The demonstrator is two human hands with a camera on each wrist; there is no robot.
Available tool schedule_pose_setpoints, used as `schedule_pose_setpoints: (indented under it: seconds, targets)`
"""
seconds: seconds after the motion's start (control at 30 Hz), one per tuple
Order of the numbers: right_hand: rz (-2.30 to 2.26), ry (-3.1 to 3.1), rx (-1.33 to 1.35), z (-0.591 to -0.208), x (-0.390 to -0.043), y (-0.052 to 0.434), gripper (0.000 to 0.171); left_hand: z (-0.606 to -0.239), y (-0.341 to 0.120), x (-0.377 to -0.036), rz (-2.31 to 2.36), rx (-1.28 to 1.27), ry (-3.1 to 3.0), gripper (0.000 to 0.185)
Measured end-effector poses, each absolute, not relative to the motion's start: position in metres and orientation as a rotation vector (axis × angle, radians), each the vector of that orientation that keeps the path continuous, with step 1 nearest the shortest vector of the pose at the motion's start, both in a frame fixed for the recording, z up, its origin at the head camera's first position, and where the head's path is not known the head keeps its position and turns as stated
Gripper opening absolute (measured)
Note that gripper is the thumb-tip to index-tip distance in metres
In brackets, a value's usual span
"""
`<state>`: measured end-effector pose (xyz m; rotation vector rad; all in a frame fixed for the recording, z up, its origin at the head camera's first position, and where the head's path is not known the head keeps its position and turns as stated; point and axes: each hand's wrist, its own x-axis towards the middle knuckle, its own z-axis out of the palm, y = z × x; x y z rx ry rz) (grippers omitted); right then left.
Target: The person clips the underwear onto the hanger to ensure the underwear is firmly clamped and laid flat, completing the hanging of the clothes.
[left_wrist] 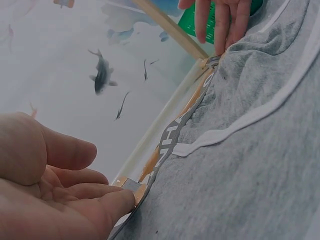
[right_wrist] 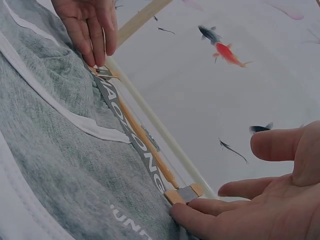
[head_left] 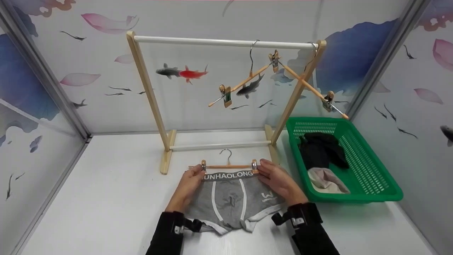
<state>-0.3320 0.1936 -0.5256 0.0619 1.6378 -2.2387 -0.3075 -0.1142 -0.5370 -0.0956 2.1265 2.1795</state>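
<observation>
Grey boxer briefs (head_left: 231, 202) with white trim and a lettered waistband lie on the white table. A wooden clip hanger (head_left: 226, 166) runs along the waistband, its two clips on the band near either end. My left hand (head_left: 190, 185) is at the left clip (left_wrist: 132, 186), fingertips touching it, thumb held apart. On the other side my right hand (head_left: 279, 180) has its fingers extended against the right clip (right_wrist: 184, 194), and its thumb also stands away. Neither hand pinches anything in the wrist views.
Behind the briefs stands a wooden rack with a white top rail (head_left: 219, 41). Two clip hangers, including the left one (head_left: 244, 82), hang at its right end. A green basket (head_left: 375, 156) at right holds black clothing (head_left: 320, 148) and a beige cloth (head_left: 327, 180). Printed walls enclose the table.
</observation>
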Motion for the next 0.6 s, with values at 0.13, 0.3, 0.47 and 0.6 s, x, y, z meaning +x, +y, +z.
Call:
schedule_pose_setpoints:
  seconds: [0.13, 0.3, 0.47, 0.6]
  targets:
    - [-2.223, 1.652, 0.058, -0.523, -0.329, 0.191, 0.063, -0.535, -0.117, -0.304, 2.115, -0.005, 2.216, 0.050]
    - [-2.160, 1.745, -0.020, -0.513, -0.326, 0.185, 0.066, -0.525, -0.126, -0.298, 1.926, 0.347, 2.508, 0.045]
    - [-2.045, 1.890, -0.191, -0.502, -0.320, 0.175, 0.066, -0.508, -0.130, -0.289, 1.657, 0.827, 2.760, 0.033]
    - [-1.878, 2.041, -0.371, -0.498, -0.318, 0.162, 0.063, -0.501, -0.131, -0.284, 1.356, 1.094, 2.943, 0.028]
